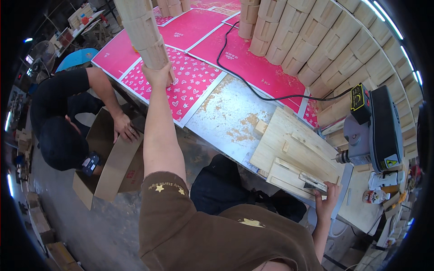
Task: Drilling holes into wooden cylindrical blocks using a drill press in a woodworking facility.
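My left hand [157, 76] reaches far out and closes round the bottom wooden block [155, 58] of a tall, leaning column of pale, curved blocks [138, 27]. That column stands on the pink patterned sheet, and its top runs out of view. At the right, my right hand [326, 198] curls its fingers round the end of a narrow light wooden piece [298, 178]. Beside the fingertips is a dark metal part [314, 186], whose kind I cannot make out. Both lie on a wooden board fixture [282, 147], beneath a bench drill press [361, 131].
More stacked wooden blocks [307, 31] line the far right. A black cable [253, 90] crosses the table to the drill press. Sawdust lies on the bare metal tabletop [226, 106]. A co-worker [58, 117] bends over a cardboard box [118, 165] at left. A bottle [376, 196] lies at right.
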`<action>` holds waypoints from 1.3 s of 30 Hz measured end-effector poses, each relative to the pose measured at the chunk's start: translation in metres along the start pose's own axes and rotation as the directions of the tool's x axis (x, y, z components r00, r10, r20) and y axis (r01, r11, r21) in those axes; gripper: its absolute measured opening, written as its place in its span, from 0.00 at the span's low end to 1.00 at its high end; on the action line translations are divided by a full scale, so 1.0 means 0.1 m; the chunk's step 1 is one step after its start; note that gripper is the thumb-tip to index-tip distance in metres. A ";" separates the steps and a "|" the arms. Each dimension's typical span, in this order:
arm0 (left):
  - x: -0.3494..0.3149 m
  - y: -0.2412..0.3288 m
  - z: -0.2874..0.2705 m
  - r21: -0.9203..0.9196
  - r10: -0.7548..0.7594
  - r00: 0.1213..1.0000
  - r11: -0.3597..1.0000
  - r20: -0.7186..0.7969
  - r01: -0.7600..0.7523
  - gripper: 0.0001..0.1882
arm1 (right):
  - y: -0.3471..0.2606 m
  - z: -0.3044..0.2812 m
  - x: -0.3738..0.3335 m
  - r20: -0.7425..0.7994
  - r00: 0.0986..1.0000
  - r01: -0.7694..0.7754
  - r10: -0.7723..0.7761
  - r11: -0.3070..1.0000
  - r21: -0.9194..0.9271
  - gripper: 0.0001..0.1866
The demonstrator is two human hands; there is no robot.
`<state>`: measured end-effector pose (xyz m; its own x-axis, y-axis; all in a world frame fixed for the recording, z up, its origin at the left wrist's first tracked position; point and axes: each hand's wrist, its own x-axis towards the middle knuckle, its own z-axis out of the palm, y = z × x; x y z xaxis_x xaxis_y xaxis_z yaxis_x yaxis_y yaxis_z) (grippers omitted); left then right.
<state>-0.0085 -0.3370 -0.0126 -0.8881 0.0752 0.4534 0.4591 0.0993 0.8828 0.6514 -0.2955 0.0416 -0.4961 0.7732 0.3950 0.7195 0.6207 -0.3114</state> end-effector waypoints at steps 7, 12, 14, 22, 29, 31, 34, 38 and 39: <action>0.42 -0.28 0.13 0.022 -0.006 0.998 1.000 -0.056 0.008 0.46 | -0.01 -0.03 -0.01 0.004 0.999 -0.050 0.050 0.999 -0.002 0.23; 0.53 -0.33 0.05 0.028 0.055 0.998 0.998 -0.041 -0.054 0.45 | -0.03 0.02 0.02 0.005 0.996 -0.088 0.088 0.996 -0.009 0.24; 0.61 -0.43 0.02 0.023 0.079 0.997 0.997 -0.021 -0.078 0.44 | -0.05 0.02 0.04 -0.001 0.996 -0.095 0.095 0.996 -0.001 0.24; 0.50 -0.37 0.10 0.045 0.059 0.998 0.997 -0.033 -0.057 0.46 | -0.08 -0.03 0.03 -0.026 0.998 -0.054 0.054 0.998 -0.011 0.24; 0.41 -0.54 -0.01 -0.017 -0.089 0.995 0.996 -0.039 0.089 0.55 | -0.10 0.00 0.02 -0.022 0.998 -0.066 0.066 0.998 0.004 0.24; 0.20 -0.32 0.04 -0.007 -0.129 0.986 0.992 -0.109 0.129 0.55 | -0.11 -0.03 0.02 -0.027 0.998 -0.063 0.062 0.998 -0.017 0.24; -0.21 0.25 0.41 -0.127 0.053 0.951 0.987 -0.304 -0.095 0.50 | -0.08 -0.03 0.04 -0.032 0.998 -0.061 0.061 0.998 -0.019 0.24; -0.62 0.89 1.22 -0.036 0.263 0.964 0.964 -0.031 -0.264 0.45 | -0.06 -0.02 0.07 -0.025 0.997 -0.071 0.070 0.997 -0.026 0.24; -0.68 1.01 1.45 -0.091 0.228 0.964 0.972 0.139 -0.216 0.46 | -0.06 -0.02 0.07 -0.017 0.997 -0.077 0.076 0.997 -0.031 0.24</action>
<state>0.1010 -0.1878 0.0284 -0.7485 0.2334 0.6208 0.6365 -0.0103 0.7712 0.6448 -0.2943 0.0476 -0.4312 0.8160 0.3850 0.7702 0.5552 -0.3140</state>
